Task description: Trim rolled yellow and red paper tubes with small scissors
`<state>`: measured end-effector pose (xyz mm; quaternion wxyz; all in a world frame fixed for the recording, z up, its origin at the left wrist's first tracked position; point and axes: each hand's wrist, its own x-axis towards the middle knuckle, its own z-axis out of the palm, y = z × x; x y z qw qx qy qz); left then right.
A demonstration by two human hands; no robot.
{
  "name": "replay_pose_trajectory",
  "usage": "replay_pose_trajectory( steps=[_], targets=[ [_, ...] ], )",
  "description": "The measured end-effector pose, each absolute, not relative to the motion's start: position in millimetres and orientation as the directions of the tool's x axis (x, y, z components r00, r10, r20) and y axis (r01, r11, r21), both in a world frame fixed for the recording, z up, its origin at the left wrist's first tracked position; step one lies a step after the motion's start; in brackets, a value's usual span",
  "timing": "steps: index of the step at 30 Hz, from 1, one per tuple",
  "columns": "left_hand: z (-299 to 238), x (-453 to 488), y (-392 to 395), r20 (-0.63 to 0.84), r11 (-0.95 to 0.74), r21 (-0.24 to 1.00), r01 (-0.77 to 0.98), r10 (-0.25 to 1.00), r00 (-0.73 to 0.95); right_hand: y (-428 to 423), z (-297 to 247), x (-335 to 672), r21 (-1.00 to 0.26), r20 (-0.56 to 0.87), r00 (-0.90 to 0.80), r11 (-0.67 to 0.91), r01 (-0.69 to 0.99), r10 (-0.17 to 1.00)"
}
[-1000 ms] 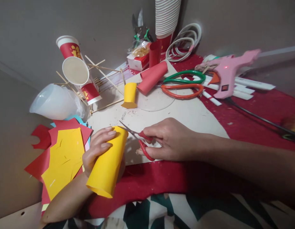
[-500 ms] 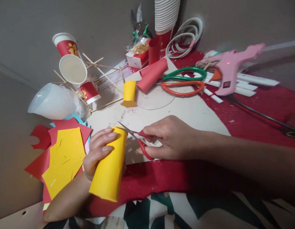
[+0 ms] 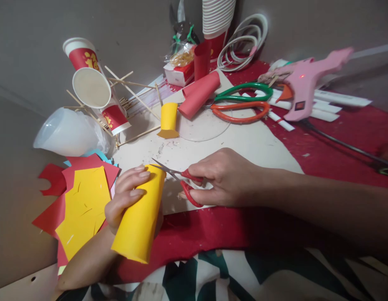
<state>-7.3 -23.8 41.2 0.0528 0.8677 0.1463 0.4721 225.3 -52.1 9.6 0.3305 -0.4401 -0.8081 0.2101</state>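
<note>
My left hand (image 3: 123, 200) is wrapped round a yellow paper tube (image 3: 140, 217), holding it tilted just above the table's near edge. In my right hand (image 3: 223, 177) are small red-handled scissors (image 3: 184, 184), fingers closed through the handles. The thin blades point left, and their tips sit at the far rim of the tube. A shorter yellow paper tube (image 3: 168, 120) stands upright on the pale board (image 3: 244, 146) behind.
Red and yellow paper scraps (image 3: 77, 200) lie at the left by a clear plastic cup (image 3: 68, 133). Further back are red paper cups (image 3: 96, 92) with wooden sticks, a red paper roll (image 3: 198, 94), large green and orange scissors (image 3: 244, 104), a pink glue gun (image 3: 307, 81) and a cup stack (image 3: 217, 21).
The tube's near end has swung a little between the frames while both hands stay together. The scissors remain at the tube's far rim. The view has drifted slightly.
</note>
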Motion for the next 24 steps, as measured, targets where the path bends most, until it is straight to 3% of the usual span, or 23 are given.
replay_pose_trajectory(
  steps=[14, 24],
  targets=[
    [40.1, -10.1, -20.5, 0.797, -0.950, 0.220, 0.221, 0.306, 0.520, -51.5, 9.3, 226.7, -0.646, 0.362, -0.416, 0.546, 0.534, 0.834],
    [39.1, -10.2, -21.7, 0.795, -0.950, 0.249, 0.189, 0.312, 0.521, -52.9, 3.0, 222.6, -0.733, 0.362, -0.362, 0.502, 0.459, 0.859]
  ],
)
